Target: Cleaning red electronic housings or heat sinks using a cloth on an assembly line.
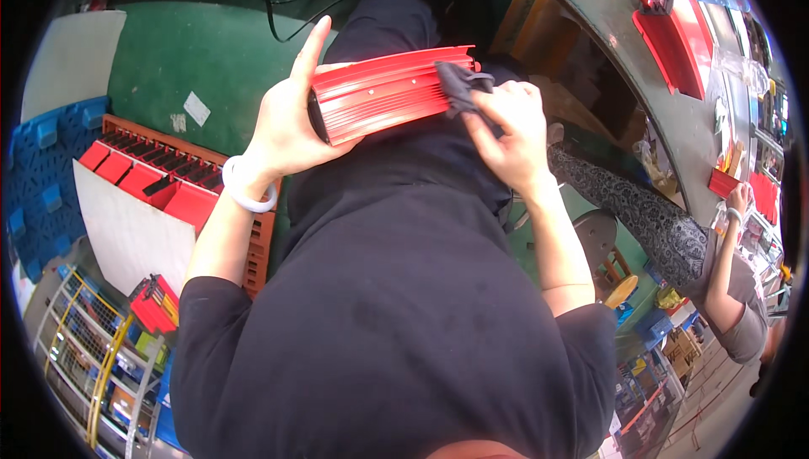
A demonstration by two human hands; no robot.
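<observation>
A red ribbed metal housing [383,95] with a black end cap is held over my lap, tilted slightly up to the right. My left hand [291,122] grips its left end, with one finger pointing up and the palm side against the black cap. In my right hand [511,134] a dark grey cloth [459,86] is pinched between thumb and fingers. That cloth lies against the housing's right end and covers part of its ribs. A white bangle circles my left wrist.
An orange-brown crate [261,248] at the left holds several red housings [190,204], beside a white board [126,236] and a blue plastic pallet [50,181]. On the grey workbench [607,12] at the right lies another red housing [674,37]. A co-worker's hand [739,199] handles red parts there.
</observation>
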